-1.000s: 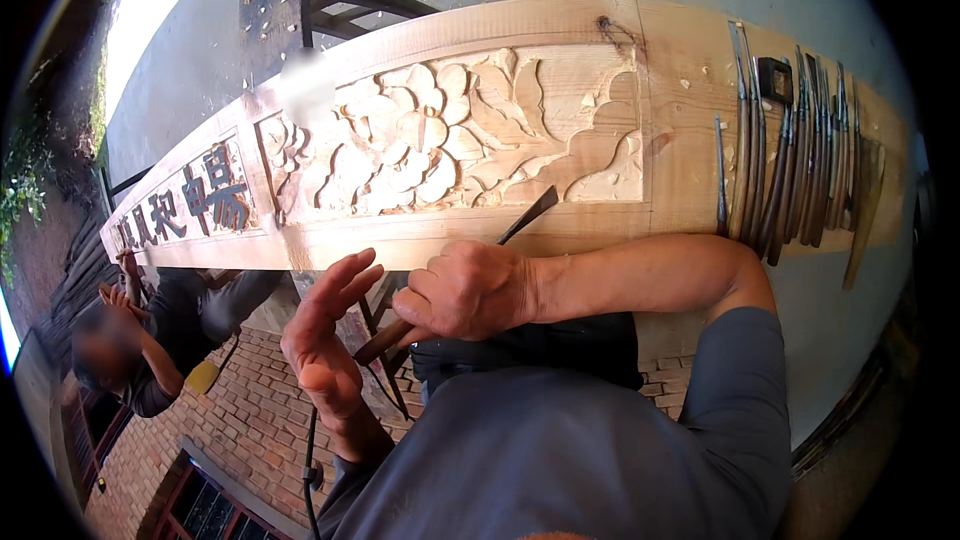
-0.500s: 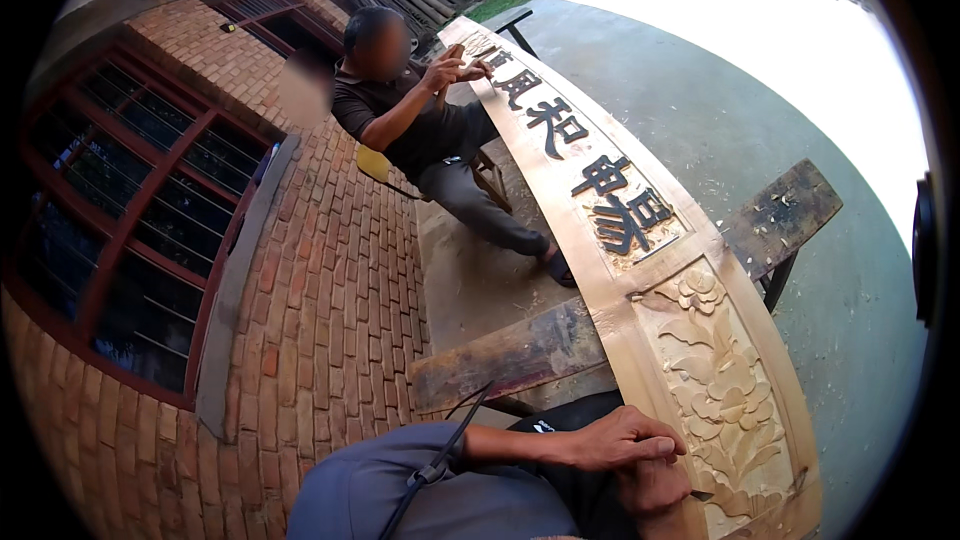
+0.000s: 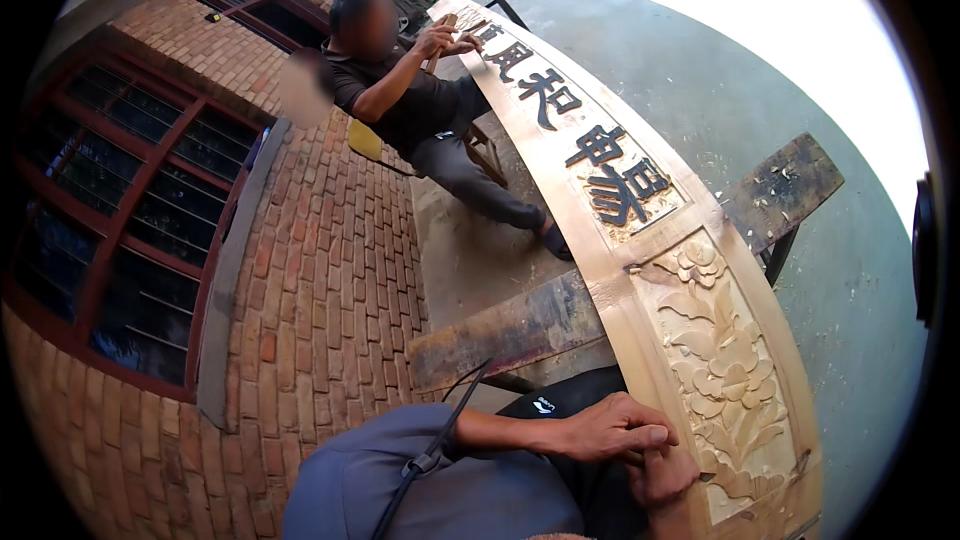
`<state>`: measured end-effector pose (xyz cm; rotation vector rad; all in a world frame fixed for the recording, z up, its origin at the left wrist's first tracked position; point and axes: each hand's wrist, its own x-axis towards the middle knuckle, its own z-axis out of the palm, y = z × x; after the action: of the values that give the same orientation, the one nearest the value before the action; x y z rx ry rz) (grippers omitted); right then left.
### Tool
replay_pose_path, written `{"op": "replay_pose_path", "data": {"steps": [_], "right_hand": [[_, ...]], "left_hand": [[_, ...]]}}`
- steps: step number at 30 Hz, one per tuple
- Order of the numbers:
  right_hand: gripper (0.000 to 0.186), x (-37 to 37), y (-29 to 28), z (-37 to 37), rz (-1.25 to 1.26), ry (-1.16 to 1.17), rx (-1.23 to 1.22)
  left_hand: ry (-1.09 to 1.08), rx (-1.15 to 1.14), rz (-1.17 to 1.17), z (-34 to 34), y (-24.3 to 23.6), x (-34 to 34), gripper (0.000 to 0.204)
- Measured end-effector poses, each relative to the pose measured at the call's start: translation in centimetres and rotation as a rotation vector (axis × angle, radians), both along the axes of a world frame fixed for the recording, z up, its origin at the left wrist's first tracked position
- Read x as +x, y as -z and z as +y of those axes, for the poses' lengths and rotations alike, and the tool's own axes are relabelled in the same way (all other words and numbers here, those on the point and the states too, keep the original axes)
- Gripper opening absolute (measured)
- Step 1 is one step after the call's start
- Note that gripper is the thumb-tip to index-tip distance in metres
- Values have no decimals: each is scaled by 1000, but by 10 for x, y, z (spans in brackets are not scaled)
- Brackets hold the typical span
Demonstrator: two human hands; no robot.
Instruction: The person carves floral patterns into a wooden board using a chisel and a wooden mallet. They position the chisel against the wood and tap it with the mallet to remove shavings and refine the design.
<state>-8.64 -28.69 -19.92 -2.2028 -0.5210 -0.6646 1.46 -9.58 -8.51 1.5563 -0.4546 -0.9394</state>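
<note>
Low in the view, my left hand (image 3: 612,430) reaches across from the left, with its fingers curled and its thumb tip against my right hand. Just below it, my right hand (image 3: 666,481) is closed at the left edge of a long carved wooden board (image 3: 640,340). Whatever lies inside the two hands is hidden. A small dark tip (image 3: 707,477) shows beside the right knuckles; I cannot tell if it belongs to a tool. Near the hands, the board bears a pale relief of flowers and leaves (image 3: 730,380). Farther along are raised dark characters (image 3: 605,165).
A worn plank (image 3: 510,330) with a stand crosses under the board, its other end (image 3: 785,190) strewn with shavings. Another person (image 3: 400,90) sits at the board's far left side, hands raised with a wooden tool. A brick wall (image 3: 320,270) with red-framed windows lines the left.
The view has shifted slightly, so the board and the person sit higher in it. My left hand has moved a little up and left. Both hands stay together at the board's edge.
</note>
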Motion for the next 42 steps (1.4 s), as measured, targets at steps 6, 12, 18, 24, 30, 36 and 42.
{"op": "replay_pose_path", "data": {"steps": [6,12,18,24,30,36,42], "right_hand": [[39,-17,-6,-9,24,44,-5],[46,12,-7,-8,-118,22,42],[45,-5,10,-4,-102,103,75],[46,-7,12,1,-128,110,92],[45,-3,18,2,-145,136,125],[43,-10,21,4,-120,101,53],[40,-6,21,3,-160,122,98]], "left_hand": [[1,-47,-16,-13,-22,-3,53],[-1,110,-63,-7,-31,0,99],[6,125,-32,-10,-11,-9,93],[-5,115,-81,-1,-9,-12,86],[56,120,-153,3,-6,-4,83],[108,114,-249,16,-1,-13,77],[27,140,-219,0,-14,-20,75]]}}
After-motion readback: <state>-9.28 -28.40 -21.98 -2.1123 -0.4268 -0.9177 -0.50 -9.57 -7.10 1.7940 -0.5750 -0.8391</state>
